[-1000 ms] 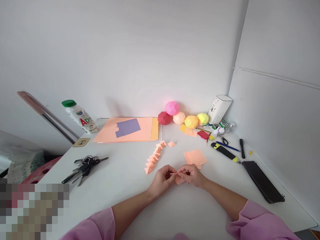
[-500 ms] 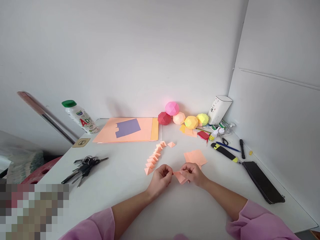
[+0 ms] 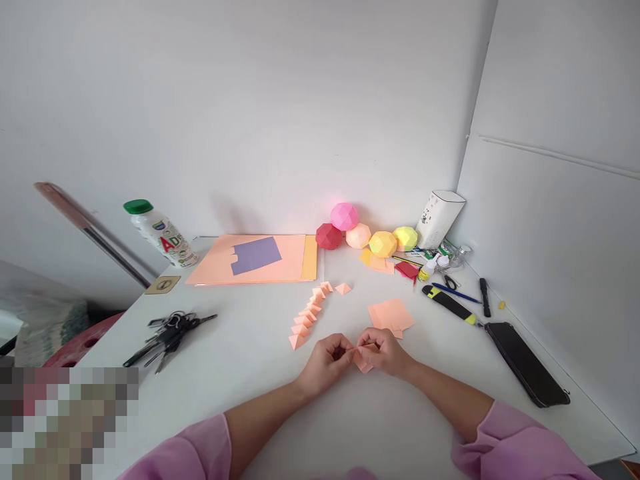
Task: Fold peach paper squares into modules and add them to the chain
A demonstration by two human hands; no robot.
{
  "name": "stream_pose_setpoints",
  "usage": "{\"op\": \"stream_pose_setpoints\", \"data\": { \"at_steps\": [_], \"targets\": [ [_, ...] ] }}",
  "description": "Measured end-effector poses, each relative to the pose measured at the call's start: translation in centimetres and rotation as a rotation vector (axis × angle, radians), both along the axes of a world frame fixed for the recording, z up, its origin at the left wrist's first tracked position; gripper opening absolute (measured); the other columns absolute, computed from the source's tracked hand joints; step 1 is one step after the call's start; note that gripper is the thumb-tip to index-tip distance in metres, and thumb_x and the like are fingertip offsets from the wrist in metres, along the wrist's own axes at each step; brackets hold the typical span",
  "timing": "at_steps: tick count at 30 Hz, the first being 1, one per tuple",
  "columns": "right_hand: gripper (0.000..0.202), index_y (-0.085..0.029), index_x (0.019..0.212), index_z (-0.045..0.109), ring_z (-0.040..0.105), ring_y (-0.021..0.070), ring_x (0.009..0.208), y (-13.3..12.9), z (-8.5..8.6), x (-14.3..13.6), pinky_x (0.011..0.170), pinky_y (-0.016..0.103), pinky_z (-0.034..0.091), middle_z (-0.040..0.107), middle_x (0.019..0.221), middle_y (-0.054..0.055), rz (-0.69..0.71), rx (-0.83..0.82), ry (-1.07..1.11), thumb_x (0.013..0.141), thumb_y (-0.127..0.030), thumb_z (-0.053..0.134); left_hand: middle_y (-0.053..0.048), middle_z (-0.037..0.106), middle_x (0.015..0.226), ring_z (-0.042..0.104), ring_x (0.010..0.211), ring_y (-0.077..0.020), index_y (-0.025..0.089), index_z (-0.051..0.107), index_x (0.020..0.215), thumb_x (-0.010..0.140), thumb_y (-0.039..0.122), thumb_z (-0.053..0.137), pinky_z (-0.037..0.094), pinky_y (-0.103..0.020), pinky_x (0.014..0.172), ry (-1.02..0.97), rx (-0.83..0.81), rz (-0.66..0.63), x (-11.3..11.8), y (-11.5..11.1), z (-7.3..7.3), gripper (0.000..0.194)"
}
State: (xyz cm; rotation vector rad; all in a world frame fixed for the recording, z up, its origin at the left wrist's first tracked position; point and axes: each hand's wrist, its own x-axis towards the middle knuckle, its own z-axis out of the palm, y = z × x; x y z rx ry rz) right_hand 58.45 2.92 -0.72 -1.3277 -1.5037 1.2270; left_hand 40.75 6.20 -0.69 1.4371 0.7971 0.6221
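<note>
- Paper piece [image 3: 367, 365], peach and seemingly part-folded, sits between the two hands; I cannot make out its creases.
- I see the left hand [image 3: 323, 363] pinching its near corner and the right hand [image 3: 393, 355] gripping its body, fingers closed on both sides.
- Beyond the left hand, a row of peach folded units [image 3: 306, 320] looks done; they overlap, so I give no count. One loose folded unit [image 3: 343, 289] lies past the row's far end.
- Just beyond the right hand, flat peach squares [image 3: 393, 313] appear unfolded, so I judge folding is left there.
- Farther out, between the hands' lines, faceted paper balls [image 3: 383, 245] look complete.
- I make out a white tabletop [image 3: 265, 327] under everything: keys [image 3: 175, 333] left of the left hand, a utility knife [image 3: 450, 305] and black phone [image 3: 527, 363] right of the right.
- Past both hands stands a plain pale wall [image 3: 250, 100].
</note>
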Motion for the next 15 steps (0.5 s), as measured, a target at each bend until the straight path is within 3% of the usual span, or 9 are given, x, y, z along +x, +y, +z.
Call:
{"op": "stream_pose_setpoints", "data": {
  "at_steps": [10,15],
  "targets": [
    [0.007,-0.017,0.066,0.049,0.045,0.0072,0.037,0.44,0.03,0.55,0.039,0.019,0.034,0.043,0.046,-0.008,-0.073,-0.075,0.138,0.072,-0.018,0.051,0.007,0.038,0.055,0.032,0.048,-0.0065,0.018,0.044,0.064,0.074,0.024,0.053,0.027,-0.019,0.047,-0.062,-0.112,0.076,-0.59,0.41,0.32,0.015],
    [0.011,-0.018,0.072,0.047,0.047,0.0067,0.037,0.50,-0.02,0.71,0.038,0.018,0.032,0.046,0.052,-0.008,-0.120,-0.055,0.247,0.079,-0.026,0.051,0.008,0.037,0.052,0.031,0.044,-0.0060,0.019,0.042,0.064,0.074,0.025,0.052,0.026,-0.018,0.044,-0.114,-0.176,0.130,-0.61,0.57,0.42,0.016]
  ]
}}
